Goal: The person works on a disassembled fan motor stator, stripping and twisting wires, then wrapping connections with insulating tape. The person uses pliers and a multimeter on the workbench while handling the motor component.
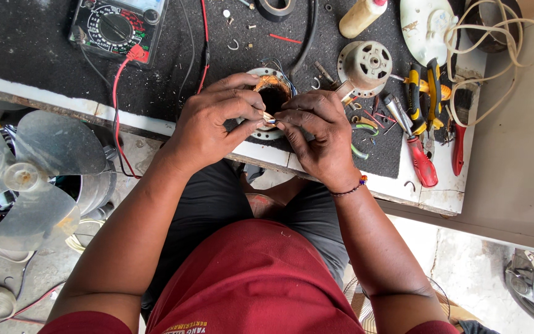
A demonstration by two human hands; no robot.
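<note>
Head view, looking straight down. Workbench (44, 55) with dark mat fills the top of the view; 1 clear fan blade (32, 179) with 3 lobes sits lower left, beside the bench edge. Both forearms come up from the bottom and converge at the bench's near edge, wrists bent inward, knuckles up. Left hand (214, 120) and right hand (316, 133) meet fingertip to fingertip over 1 round motor stator (272, 93) with copper windings, which lies on the mat at the bench edge, mid-frame. Both hands are pinched closed on thin wire ends (268, 117) at the stator's near rim; thumbs and forefingers touching. Right wrist wears 1 beaded bracelet (350, 187).

Counts, the rest: 1 multimeter (117, 26) top left with 1 red lead (117, 99) trailing off the bench; 1 motor housing (364, 65) just right of the stator; 1 white round cover (426, 28); 1 cream bottle (361, 15); 1 coil of pale cord (495, 43); 1 pair of yellow-handled pliers (424, 93); 1 red-handled screwdriver (420, 158); 1 tape roll (276, 8), cut off by the top edge.
</note>
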